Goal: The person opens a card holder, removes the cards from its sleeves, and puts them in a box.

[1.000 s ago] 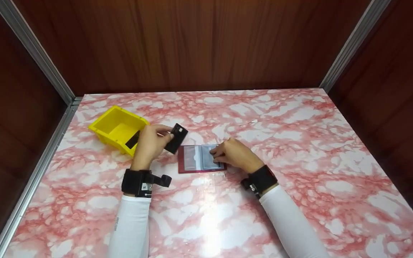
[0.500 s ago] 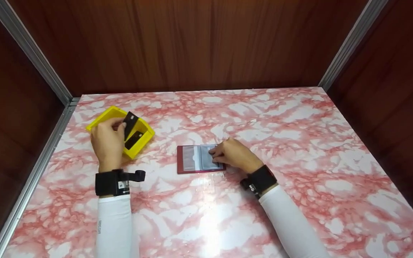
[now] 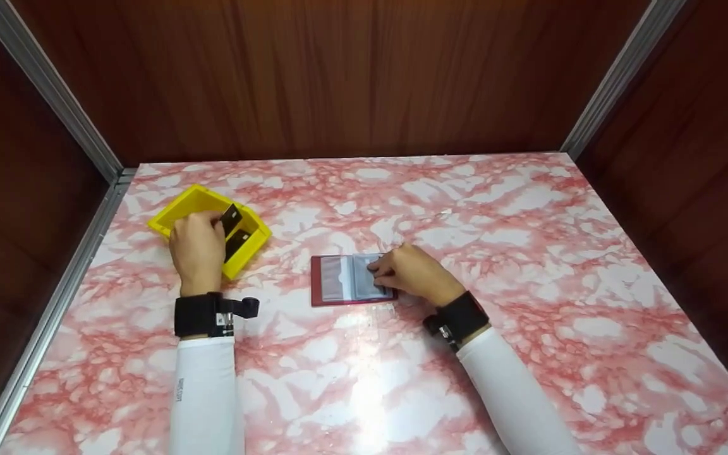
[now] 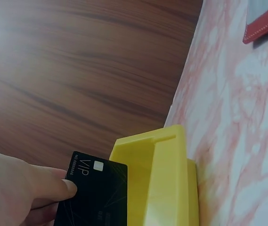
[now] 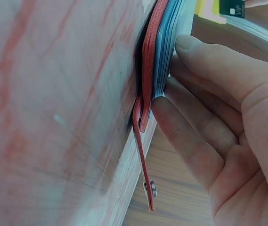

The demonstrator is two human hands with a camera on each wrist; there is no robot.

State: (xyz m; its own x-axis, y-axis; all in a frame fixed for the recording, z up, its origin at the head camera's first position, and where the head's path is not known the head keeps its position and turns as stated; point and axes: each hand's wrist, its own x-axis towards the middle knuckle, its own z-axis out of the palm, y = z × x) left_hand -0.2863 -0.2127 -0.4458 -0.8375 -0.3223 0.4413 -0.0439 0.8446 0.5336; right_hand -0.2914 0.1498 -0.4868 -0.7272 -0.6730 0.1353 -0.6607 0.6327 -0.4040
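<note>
My left hand (image 3: 198,248) is inside the yellow bin (image 3: 177,212), pinching a black card (image 4: 101,188) marked VIP with a small chip between thumb and fingers. A second dark card (image 3: 236,242) lies in the bin, partly covered by that hand. On the table, a red card holder (image 3: 316,281) lies open, its clear plastic sleeves (image 3: 334,278) showing. My right hand (image 3: 416,272) pinches the right-hand stack of sleeves at its edge, thumb on top and fingertips against the side. A strap with a metal snap (image 5: 151,189) sticks out from the holder in the right wrist view.
The pink-and-white marbled table (image 3: 528,253) runs back to a brown wood-grain wall (image 3: 351,76). Similar panels with metal corner posts (image 3: 54,88) stand at both sides. The bin is left of the card holder, with a stretch of table between them.
My left hand has carried the black card from beside the card holder leftward to the bin, and lowered it inside. The right hand has stayed at the sleeves.
</note>
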